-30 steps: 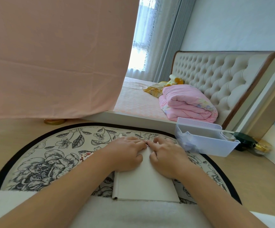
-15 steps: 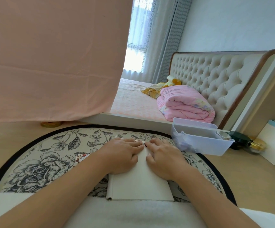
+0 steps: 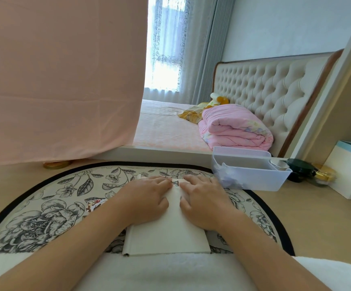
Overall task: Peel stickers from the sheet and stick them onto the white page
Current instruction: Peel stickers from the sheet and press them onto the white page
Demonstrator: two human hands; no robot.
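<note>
Both hands press a small sticker flat at the top edge of the white page.

Since a second ago the hands barely moved; pressing continues. Centre frame, left hand and right hand lie with fingers spread flat, gripping nothing, either side of the sticker on the white page. A loose sticker piece lies left on the floral rug; a plastic bin sits right, clear.

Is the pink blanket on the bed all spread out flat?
No, the pink blanket is folded into a thick bundle sitting on the bed near the headboard.
</note>
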